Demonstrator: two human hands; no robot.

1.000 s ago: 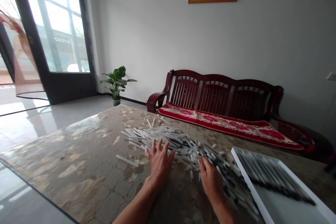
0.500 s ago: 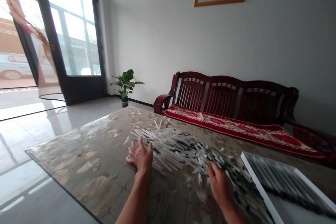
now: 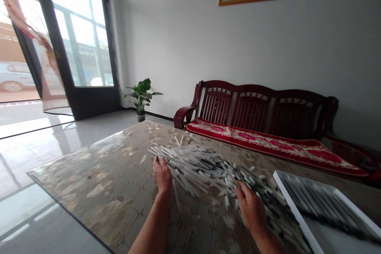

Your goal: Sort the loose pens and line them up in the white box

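Observation:
A big heap of thin white and black pens [image 3: 208, 166] lies on the glass-topped table [image 3: 104, 182]. My left hand [image 3: 162, 174] rests at the left edge of the heap, fingers curled against several white pens. My right hand [image 3: 251, 208] lies on the right part of the heap, fingers bent down among the black-tipped pens. What the fingers of either hand grip is hidden. A white tray [image 3: 293, 210] with a row of dark pens stands at the right, close to my right hand.
Behind the table stands a dark red wooden bench [image 3: 262, 115] with a red cushion. A potted plant [image 3: 141, 97] sits by the wall near the glass door [image 3: 71, 43]. The table's left edge drops to a shiny tiled floor [image 3: 32, 143].
My left hand went out to the left edge of the heap and now presses in on the white pens. The right hand stays on the pile. The view shifted left.

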